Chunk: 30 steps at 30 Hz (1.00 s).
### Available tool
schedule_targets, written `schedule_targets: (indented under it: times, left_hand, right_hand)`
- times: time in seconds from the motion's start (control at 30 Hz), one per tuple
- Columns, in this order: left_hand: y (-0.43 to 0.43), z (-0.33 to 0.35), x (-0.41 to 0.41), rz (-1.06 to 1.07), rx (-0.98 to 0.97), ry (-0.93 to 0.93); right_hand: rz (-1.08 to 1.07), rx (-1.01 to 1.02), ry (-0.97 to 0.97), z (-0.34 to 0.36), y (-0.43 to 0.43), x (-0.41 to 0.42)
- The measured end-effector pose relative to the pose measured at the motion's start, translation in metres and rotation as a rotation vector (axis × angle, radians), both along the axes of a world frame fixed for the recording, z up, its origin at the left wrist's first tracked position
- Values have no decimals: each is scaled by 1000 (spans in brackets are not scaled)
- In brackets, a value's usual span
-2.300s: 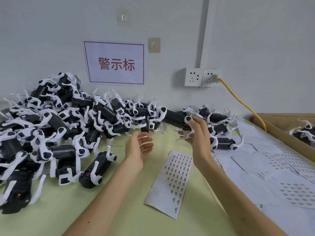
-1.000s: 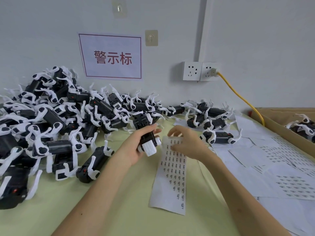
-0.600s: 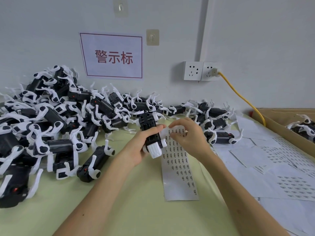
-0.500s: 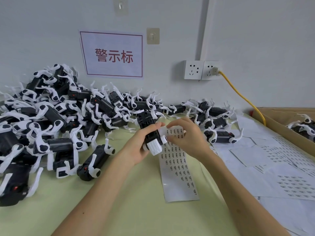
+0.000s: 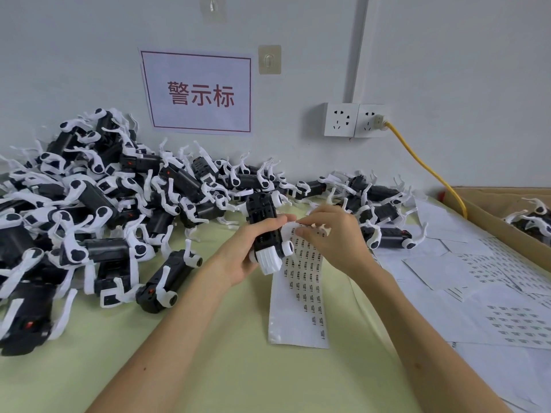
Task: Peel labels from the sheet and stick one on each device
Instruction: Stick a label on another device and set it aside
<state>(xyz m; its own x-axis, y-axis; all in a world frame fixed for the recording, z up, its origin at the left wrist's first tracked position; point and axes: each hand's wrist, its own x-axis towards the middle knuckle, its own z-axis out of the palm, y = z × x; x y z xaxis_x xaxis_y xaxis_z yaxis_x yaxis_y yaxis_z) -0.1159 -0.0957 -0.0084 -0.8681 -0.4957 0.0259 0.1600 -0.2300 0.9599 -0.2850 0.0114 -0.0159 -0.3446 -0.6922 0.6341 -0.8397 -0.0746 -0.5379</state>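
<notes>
My left hand point(image 5: 242, 254) grips a black and white device point(image 5: 266, 231) above the table, its white end toward me. Just right of it, my right hand point(image 5: 329, 239) pinches the curled top edge of the label sheet point(image 5: 301, 305), thumb and fingers on the paper. The sheet's top edge is lifted and bent toward the device, while its lower part lies flat on the yellow-green table point(image 5: 185, 359). Small dark labels run in columns down the sheet. Whether a label is peeled off is too small to tell.
A big pile of black and white devices point(image 5: 98, 204) fills the left and back of the table. Several more devices point(image 5: 378, 210) lie behind my right hand. Used white sheets point(image 5: 483, 287) cover the right side. A cardboard box point(image 5: 492, 216) with devices sits far right. A yellow cable point(image 5: 423, 165) runs from the wall socket.
My left hand took a device from the pile and brought it beside the sheet. My right hand came down onto the sheet, lifted and curled its top edge; the sheet turned straighter.
</notes>
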Motion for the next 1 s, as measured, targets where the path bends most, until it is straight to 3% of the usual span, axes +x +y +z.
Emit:
schedule_targets:
  times: [0.33,0.47,0.7,1.0]
  left_hand:
    - [5,-5,-9,132,-209,-117]
    - [7,-5,-11,74,-330,-122]
    - [10,-6,-11,18,-345,-118]
    - [10,-7,-13,16,-364,-153]
  right_hand:
    - [11,42,-79,-4,2,-4]
    - [17,56,-147,-4,3,-5]
    - [-14,106,-380,2,5,-4]
    - [-106,9,-408,5,5,-10]
